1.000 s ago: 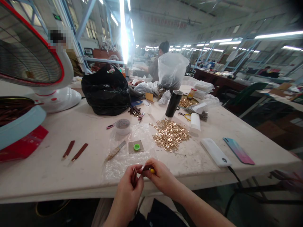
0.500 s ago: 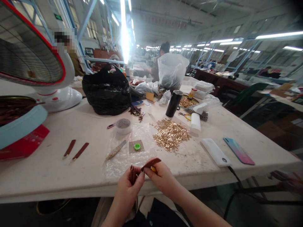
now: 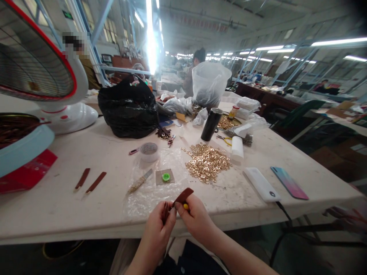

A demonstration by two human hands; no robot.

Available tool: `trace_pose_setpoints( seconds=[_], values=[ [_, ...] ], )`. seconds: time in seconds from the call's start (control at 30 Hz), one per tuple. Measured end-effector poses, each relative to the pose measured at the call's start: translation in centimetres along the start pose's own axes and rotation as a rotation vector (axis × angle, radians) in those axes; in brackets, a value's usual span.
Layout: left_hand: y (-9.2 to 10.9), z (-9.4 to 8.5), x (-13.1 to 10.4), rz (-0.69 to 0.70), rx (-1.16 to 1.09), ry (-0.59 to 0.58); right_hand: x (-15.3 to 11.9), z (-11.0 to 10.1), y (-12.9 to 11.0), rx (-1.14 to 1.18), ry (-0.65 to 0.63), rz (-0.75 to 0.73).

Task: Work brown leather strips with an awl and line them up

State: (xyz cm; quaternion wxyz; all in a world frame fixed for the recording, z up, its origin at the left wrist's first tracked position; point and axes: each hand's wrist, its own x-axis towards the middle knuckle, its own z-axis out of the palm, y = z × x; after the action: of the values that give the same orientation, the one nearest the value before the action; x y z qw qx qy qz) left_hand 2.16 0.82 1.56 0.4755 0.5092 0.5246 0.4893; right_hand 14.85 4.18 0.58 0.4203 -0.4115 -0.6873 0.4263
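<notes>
While the left hand [image 3: 160, 225] pinches a small stack of brown strips [image 3: 165, 211] at the table's [image 3: 71, 214] near edge, the right hand [image 3: 195, 215] grips one brown strip [image 3: 183, 195] w/ thumb & fingers, tip raised. Beyond: clear plastic sheet [image 3: 151, 187], then gold rings pile [image 3: 207, 162].

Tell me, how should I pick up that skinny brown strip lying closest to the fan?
Pinch the brown strip across its narrow width near the middle, coming straight down from above. It lies flat on the table, long and thin, so there is probably little edge to slide under. The second strip beside it lies apart, leaving room for fingers on both sides.
</notes>
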Motion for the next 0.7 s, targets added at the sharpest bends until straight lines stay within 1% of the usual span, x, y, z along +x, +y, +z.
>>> trace_pose_setpoints(
  seconds=[0.07,0.17,0.23,0.3,0.4,0.47,0.53,0.6,0.7],
  values=[
    [-0.3,0.0,0.1,0.010,0.005,0.008,0.1,0.2,0.2,0.010,-0.006,-0.006],
    [-0.5,0.0,0.2,-0.077,-0.059,0.045,0.6,0.1,0.3,0.151,-0.085,0.075],
    [-0.5,0.0,0.2,-0.143,-0.115,0.076,1.1,-0.5,0.3,0.190,-0.094,0.131],
    [-0.6,-0.1,0.3,-0.183,-0.149,0.112,1.7,-1.5,0.1,0.182,-0.029,0.128],
    [-0.6,-0.3,0.5,-0.206,-0.169,0.140,2.7,-3.0,0.0,0.084,0.137,0.027],
    [-0.7,-0.5,0.8,-0.220,-0.180,0.172,3.6,-3.5,0.2,0.052,0.193,0.001],
    [-0.8,-0.9,1.2,-0.243,-0.188,0.219,4.7,-3.5,0.6,0.108,0.213,0.018],
    [-0.9,-1.4,1.7,-0.250,-0.203,0.268,5.8,-3.1,1.4,0.173,0.231,0.016],
    [-1.1,-2.3,2.4,-0.254,-0.242,0.300,7.3,-2.0,2.7,0.157,0.255,-0.027]
  ],
)
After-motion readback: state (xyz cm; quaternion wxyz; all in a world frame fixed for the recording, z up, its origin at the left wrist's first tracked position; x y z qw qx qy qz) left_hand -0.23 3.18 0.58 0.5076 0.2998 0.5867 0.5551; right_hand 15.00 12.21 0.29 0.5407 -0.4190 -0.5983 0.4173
